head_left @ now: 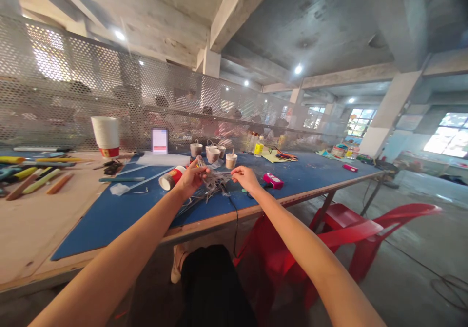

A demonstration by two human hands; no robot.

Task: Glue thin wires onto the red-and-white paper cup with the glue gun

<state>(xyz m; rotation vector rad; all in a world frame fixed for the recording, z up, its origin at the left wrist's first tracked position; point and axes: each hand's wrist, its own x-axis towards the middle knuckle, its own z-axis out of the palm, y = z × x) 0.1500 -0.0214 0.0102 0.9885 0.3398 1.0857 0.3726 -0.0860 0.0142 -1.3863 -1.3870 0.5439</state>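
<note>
Over the blue table mat, my left hand (pixel 192 178) is closed, pinching part of a tangled bundle of thin, greyish see-through strands (pixel 215 183). My right hand (pixel 245 178) is closed in a pinch at the bundle's right side, on what looks like the end of one thin strand. What the strands are made of is too small to tell. A paper cup (pixel 171 178) with a red band lies on its side by my left wrist. Just beyond my hands stands a small cup (pixel 231 160) with a stick in it.
Several small cups (pixel 213 154) and a yellow-labelled bottle (pixel 259 146) stand farther back. A pink box (pixel 273 181) is to the right. Tall stacked paper cups (pixel 106 136) and several tools (pixel 44 181) are at left. Red chairs (pixel 351 234) stand by the table's right side.
</note>
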